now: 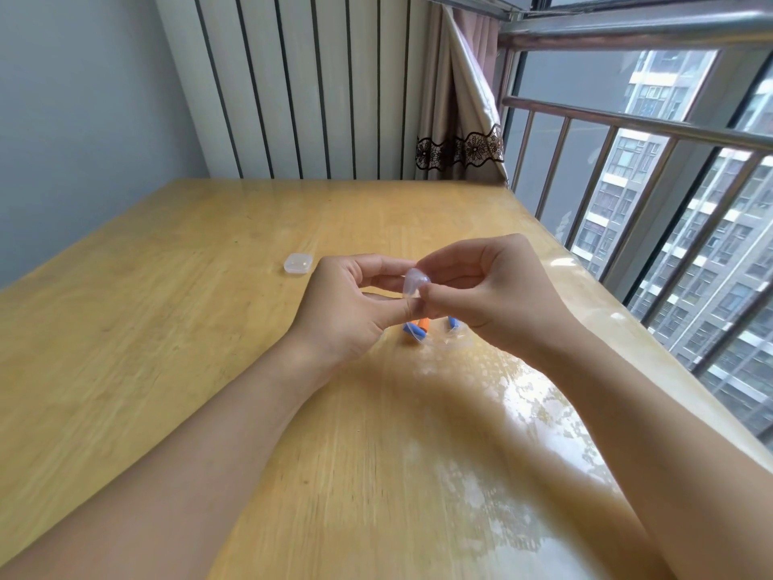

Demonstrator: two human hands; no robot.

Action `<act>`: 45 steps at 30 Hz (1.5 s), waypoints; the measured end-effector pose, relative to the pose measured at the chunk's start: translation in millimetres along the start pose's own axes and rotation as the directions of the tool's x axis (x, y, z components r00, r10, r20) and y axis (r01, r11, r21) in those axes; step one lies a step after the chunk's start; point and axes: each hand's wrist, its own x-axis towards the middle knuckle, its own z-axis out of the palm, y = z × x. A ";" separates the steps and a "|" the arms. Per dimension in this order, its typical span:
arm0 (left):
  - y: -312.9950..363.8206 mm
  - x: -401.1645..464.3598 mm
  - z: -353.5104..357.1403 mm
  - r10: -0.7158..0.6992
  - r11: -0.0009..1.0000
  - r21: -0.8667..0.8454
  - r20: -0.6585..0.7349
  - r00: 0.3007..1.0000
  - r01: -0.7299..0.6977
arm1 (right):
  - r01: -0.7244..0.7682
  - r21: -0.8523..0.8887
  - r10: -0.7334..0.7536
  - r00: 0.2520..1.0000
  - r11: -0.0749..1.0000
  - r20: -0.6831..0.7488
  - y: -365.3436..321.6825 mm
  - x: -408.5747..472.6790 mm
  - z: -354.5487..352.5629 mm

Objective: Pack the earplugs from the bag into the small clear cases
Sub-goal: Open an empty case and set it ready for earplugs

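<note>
Pinching one clear case [415,282] between left hand [347,303] and right hand [489,293] above the bagged earplugs [418,328]; we judge prying could pop it loose. Spare case [298,263] sits apart on table [167,328].

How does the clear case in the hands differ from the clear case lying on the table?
The held case is lifted above the table, pinched between the left hand and the right hand; the other case lies flat on the wood, to the left, untouched. The held case is tilted and partly hidden by fingertips; the other case shows its whole lid. Both are small and of clear plastic.
</note>
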 end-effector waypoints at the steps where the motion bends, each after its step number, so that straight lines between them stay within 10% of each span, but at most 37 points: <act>1: -0.7 -0.3 0.0 0.001 1.000 0.009 0.003 1.000 -0.001 | 0.024 -0.061 -0.024 1.000 0.998 -0.011 0.3 -0.5 1.8; 8: 10.0 5.7 -13.7 -0.132 0.952 -0.260 0.124 0.983 0.161 | 0.006 0.035 -0.004 0.999 0.999 -0.041 1.3 3.3 -9.8; 15: 6.3 12.4 -24.9 -0.160 0.979 -0.112 0.084 0.983 0.169 | -0.046 0.153 0.050 0.999 0.987 -0.019 -0.2 4.8 -7.1; 20: -10.2 19.2 -21.3 -0.093 0.969 0.211 -0.170 0.981 0.128 | 0.191 -0.533 -0.283 0.954 0.825 -0.097 -2.8 1.5 -15.4; 23: -19.6 21.4 -20.0 0.016 0.917 0.387 -0.272 0.962 0.094 | 0.209 -0.751 -0.153 0.978 0.626 0.145 -6.2 -6.2 -4.2; 30: -32.5 25.9 -5.7 0.106 0.871 0.492 -0.149 0.983 -0.019 | 0.181 -0.904 -0.042 0.983 0.387 0.179 5.1 -4.8 8.7; 45: -46.8 27.0 12.7 0.056 0.787 0.613 0.034 0.998 -0.065 | 0.048 -0.790 0.037 0.995 0.611 0.089 25.0 6.3 16.6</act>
